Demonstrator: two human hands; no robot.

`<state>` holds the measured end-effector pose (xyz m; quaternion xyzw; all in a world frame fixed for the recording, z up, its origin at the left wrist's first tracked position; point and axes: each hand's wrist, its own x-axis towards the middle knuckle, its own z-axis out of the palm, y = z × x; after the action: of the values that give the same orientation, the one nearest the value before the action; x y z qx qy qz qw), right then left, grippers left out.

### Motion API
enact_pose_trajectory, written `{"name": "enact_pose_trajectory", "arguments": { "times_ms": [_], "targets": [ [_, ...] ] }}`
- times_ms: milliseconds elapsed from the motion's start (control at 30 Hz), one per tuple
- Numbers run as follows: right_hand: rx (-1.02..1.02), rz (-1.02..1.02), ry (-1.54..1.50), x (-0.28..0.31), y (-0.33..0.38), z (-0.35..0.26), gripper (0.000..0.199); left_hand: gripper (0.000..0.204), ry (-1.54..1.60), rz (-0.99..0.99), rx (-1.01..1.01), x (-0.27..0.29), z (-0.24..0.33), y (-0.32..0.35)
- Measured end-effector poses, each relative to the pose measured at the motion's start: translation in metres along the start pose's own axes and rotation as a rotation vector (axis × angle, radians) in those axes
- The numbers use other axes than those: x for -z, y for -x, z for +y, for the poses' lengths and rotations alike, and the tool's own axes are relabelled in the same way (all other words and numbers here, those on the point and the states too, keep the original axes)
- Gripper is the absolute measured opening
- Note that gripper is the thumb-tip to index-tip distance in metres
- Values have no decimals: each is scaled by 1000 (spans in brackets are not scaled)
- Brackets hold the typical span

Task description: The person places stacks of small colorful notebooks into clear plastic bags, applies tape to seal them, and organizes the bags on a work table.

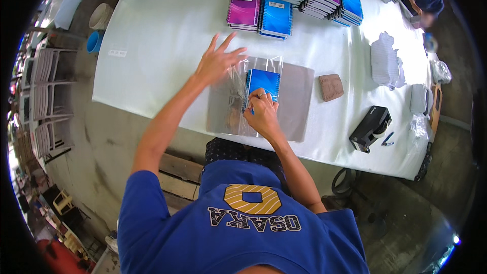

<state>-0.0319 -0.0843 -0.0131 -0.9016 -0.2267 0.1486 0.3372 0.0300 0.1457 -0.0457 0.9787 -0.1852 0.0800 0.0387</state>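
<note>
A small blue spiral notebook point(265, 80) lies on a stack of transparent plastic sheets or sleeves point(294, 99) in front of me. Loose, shiny film point(236, 89) spreads around the notebook and past its left side. My right hand point(263, 114) is closed over the notebook's lower part, fingers bent and pressed together; what they pinch is hidden, though a bit of blue shows beside them. Above the film's upper left corner, my left hand point(219, 65) is raised with its fingers spread, holding nothing.
Beyond the sheets stand purple notebooks point(244, 10), blue notebooks point(276, 18) and several taller stacks. To the right lie a brown block point(331, 87), a black tape dispenser point(371, 128), a small blue-and-dark tool point(388, 139) and a wrapped white bundle point(385, 61). Another person point(428, 2) is at the far right.
</note>
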Motion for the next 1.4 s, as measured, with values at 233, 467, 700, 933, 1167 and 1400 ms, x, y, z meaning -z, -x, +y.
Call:
{"name": "enact_pose_trajectory", "arguments": {
  "times_ms": [233,467,700,933,1167,1400],
  "targets": [
    [-9,-26,-197,13,2,22,7,78,129,-244,-475,76,26,-77],
    [-5,-5,-135,13,5,8,7,25,249,-191,-840,35,38,-68],
    [66,191,-343,31,20,34,24,31,328,-14,-842,21,29,-60],
    [255,140,202,25,16,41,45,39,340,114,-748,15,32,-51],
    [230,27,202,29,13,45,45,40,299,147,-661,2,43,-48],
    [197,-40,131,35,13,46,55,92,326,-35,-378,18,56,-57]
  ]
}}
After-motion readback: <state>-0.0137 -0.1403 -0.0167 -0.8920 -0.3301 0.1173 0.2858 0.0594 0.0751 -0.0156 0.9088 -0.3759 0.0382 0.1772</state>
